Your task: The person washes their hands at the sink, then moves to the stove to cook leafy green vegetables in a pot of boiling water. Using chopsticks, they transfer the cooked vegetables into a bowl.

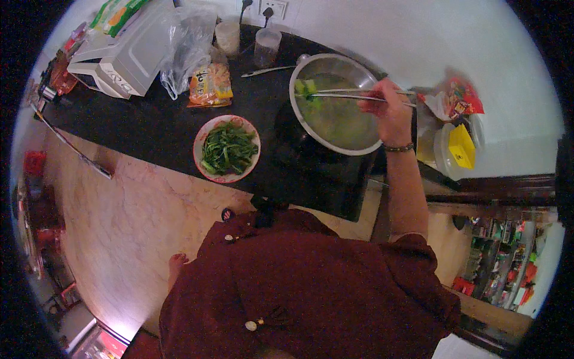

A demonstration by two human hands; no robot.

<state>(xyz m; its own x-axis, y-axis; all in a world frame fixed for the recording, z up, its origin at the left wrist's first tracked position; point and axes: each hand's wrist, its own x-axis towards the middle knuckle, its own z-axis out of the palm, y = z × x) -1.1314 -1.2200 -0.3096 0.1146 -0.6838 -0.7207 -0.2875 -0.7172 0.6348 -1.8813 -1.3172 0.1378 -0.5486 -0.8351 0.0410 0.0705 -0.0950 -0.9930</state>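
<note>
My right hand (386, 104) grips a pair of long chopsticks (338, 94) over a round metal pot (354, 67). The chopstick tips touch some bright green leafy vegetable (306, 89) at the pot's left side. Cloudy greenish liquid (336, 119) fills much of the pot, which sits on a black cooktop (332, 179). To its left, a red-rimmed white plate (197, 150) bears a heap of dark green cooked-looking leaves (229, 146). My left hand (178, 259) hangs low beside my body, only partly visible; its fingers cannot be made out clearly.
Behind the plate lie an orange food packet (210, 87) and a clear plastic bag (184, 49). Two plastic cups (227, 38) stand by the wall, and a light-coloured microwave (130, 45) is at the left. Right of the pot are a yellow box (462, 146) and a red packet (464, 96).
</note>
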